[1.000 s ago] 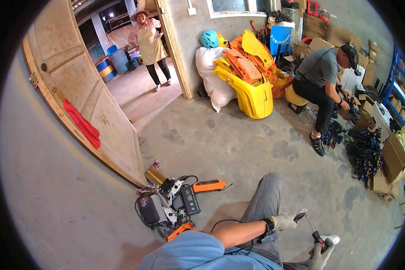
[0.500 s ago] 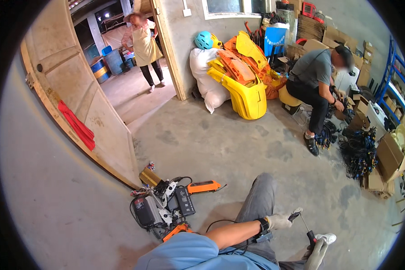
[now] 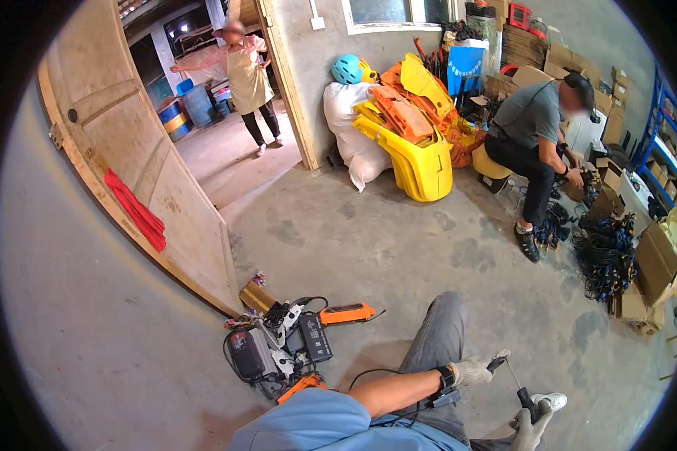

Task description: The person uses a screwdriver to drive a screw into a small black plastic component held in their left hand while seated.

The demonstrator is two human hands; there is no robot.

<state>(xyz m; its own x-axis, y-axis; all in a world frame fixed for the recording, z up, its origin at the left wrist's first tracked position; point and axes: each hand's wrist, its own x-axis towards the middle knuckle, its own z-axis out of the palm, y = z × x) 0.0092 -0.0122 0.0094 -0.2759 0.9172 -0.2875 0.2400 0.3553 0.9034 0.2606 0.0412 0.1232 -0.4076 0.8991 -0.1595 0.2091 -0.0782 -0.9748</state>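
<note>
My left hand [image 3: 472, 371], in a pale glove with a dark band at the wrist, is closed on a small black part [image 3: 496, 364] with a light metal end. My right hand [image 3: 529, 431], also gloved, grips the dark handle of a screwdriver [image 3: 514, 373]. Its thin shaft reaches up to the part at my left fingers; whether the tip touches it is too small to tell. Beside my left wrist, a small dark box [image 3: 445, 398] with a black cable rests against my leg.
Left of my legs lies a pile with a black controller box [image 3: 314, 337], a grey-black unit [image 3: 248, 353] and an orange case [image 3: 347, 313]. Yellow plastic panels [image 3: 423, 173] stand by the wall. A seated person [image 3: 530, 124] handles cables [image 3: 604, 255]; another person [image 3: 248, 83] stands beyond the open door [image 3: 120, 128].
The person beyond the door has stretched an arm out to the left. My view has shifted slightly. My hands keep nearly the same pose around the part and screwdriver.
</note>
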